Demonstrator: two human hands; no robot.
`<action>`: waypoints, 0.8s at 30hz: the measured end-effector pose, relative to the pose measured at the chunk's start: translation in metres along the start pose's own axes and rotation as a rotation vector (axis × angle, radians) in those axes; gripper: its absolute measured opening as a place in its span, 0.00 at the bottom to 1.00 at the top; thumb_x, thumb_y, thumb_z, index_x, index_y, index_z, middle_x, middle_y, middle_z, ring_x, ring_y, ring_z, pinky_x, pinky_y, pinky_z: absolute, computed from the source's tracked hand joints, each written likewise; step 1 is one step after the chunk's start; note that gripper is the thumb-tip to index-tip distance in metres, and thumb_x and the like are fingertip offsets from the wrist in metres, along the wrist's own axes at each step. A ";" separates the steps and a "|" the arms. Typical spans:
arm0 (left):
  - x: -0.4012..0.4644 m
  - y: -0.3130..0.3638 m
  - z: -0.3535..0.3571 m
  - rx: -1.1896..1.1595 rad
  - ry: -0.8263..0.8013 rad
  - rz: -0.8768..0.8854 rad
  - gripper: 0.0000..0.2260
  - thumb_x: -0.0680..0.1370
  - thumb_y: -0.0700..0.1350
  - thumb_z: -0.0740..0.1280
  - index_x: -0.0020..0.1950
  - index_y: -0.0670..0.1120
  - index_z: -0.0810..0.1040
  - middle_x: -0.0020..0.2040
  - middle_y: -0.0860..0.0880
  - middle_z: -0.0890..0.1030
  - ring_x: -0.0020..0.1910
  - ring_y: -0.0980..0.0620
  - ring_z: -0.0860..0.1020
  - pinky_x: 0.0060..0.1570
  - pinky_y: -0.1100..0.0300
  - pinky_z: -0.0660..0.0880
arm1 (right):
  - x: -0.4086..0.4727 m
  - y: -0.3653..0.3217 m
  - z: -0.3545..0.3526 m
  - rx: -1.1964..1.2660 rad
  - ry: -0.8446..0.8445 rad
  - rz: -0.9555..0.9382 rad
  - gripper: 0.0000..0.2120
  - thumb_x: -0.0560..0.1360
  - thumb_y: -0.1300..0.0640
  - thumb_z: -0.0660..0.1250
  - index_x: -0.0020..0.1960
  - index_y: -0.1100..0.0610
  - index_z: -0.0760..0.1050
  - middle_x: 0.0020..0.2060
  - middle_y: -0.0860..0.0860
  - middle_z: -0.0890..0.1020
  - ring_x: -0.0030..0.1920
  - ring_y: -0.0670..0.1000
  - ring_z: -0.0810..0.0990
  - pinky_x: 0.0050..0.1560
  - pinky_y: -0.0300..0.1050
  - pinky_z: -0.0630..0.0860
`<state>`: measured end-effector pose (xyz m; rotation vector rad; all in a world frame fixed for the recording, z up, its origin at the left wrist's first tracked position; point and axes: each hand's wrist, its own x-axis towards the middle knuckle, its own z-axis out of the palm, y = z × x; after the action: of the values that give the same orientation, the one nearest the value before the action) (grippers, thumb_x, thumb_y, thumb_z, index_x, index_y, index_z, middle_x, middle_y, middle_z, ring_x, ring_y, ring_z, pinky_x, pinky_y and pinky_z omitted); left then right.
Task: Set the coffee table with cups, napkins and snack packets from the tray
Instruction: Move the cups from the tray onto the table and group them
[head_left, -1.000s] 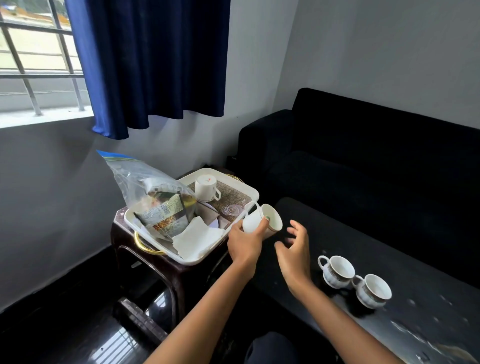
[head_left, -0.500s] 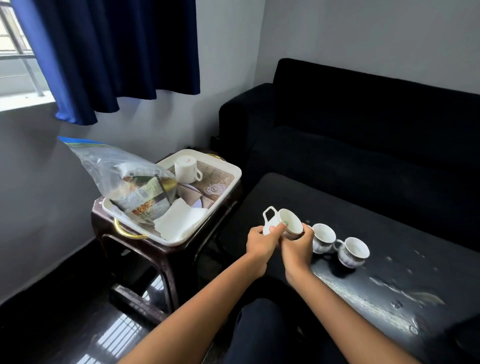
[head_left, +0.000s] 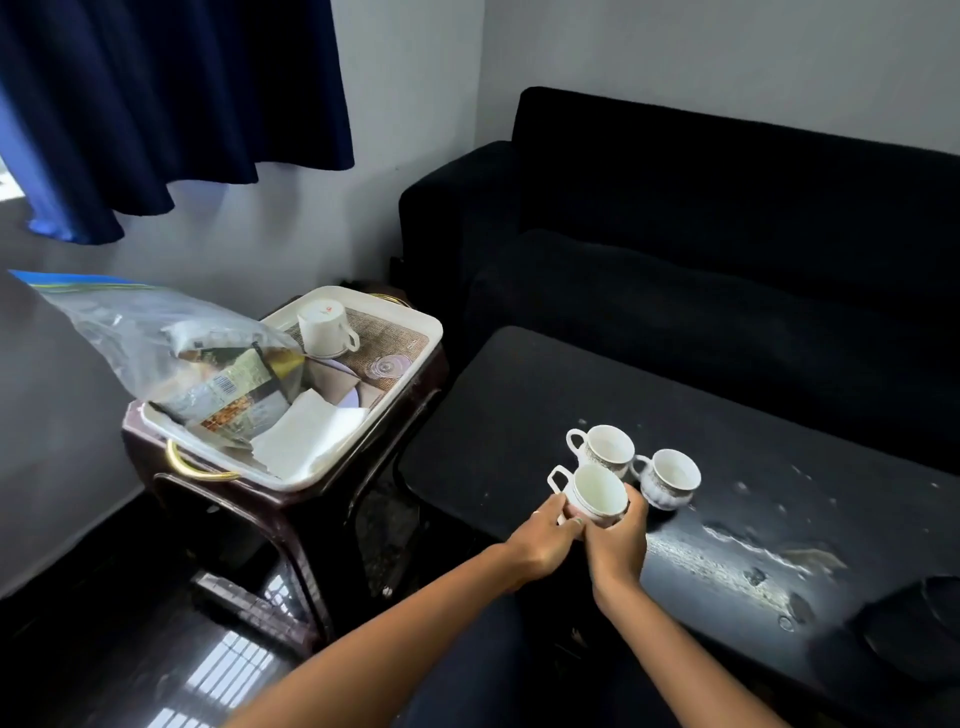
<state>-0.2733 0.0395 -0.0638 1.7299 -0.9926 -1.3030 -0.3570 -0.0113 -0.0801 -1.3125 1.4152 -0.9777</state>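
Observation:
A white cup is at the near edge of the black coffee table, gripped by both hands: my left hand at its handle side, my right hand around its body. Two more white patterned cups stand on the table just behind it. The white tray rests on a dark side table to the left. It holds an upside-down cup, white napkins, and a clear plastic bag with snack packets.
A black sofa runs behind the coffee table. The dark side table stands between the wall and the coffee table. A blue curtain hangs at top left. The coffee table's right part has scuffed, pale patches.
The cup left the tray edge in my left hand and travelled right to the coffee table. My right hand joined it. The cup now sits low, beside the two other cups.

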 end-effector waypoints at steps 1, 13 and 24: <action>0.001 -0.001 0.004 0.012 -0.014 0.001 0.12 0.80 0.44 0.56 0.62 0.46 0.70 0.64 0.49 0.74 0.63 0.50 0.71 0.66 0.57 0.65 | 0.002 0.003 -0.002 -0.016 -0.004 -0.012 0.29 0.65 0.65 0.76 0.62 0.55 0.68 0.54 0.52 0.80 0.53 0.53 0.77 0.53 0.45 0.72; 0.017 -0.006 0.021 0.165 -0.047 -0.041 0.30 0.80 0.42 0.51 0.78 0.50 0.40 0.79 0.49 0.52 0.78 0.48 0.44 0.75 0.50 0.37 | 0.021 0.018 -0.009 -0.114 -0.051 -0.147 0.30 0.64 0.64 0.77 0.62 0.54 0.69 0.56 0.50 0.78 0.55 0.51 0.76 0.56 0.43 0.71; 0.028 -0.007 0.020 0.249 -0.039 -0.049 0.39 0.73 0.34 0.54 0.77 0.51 0.35 0.79 0.51 0.47 0.78 0.53 0.42 0.73 0.52 0.33 | 0.033 0.019 0.000 -0.136 -0.016 -0.164 0.30 0.64 0.60 0.76 0.62 0.53 0.68 0.54 0.46 0.76 0.55 0.48 0.75 0.52 0.40 0.69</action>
<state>-0.2863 0.0150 -0.0854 1.9314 -1.1823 -1.2924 -0.3614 -0.0420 -0.1021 -1.5539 1.3988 -0.9893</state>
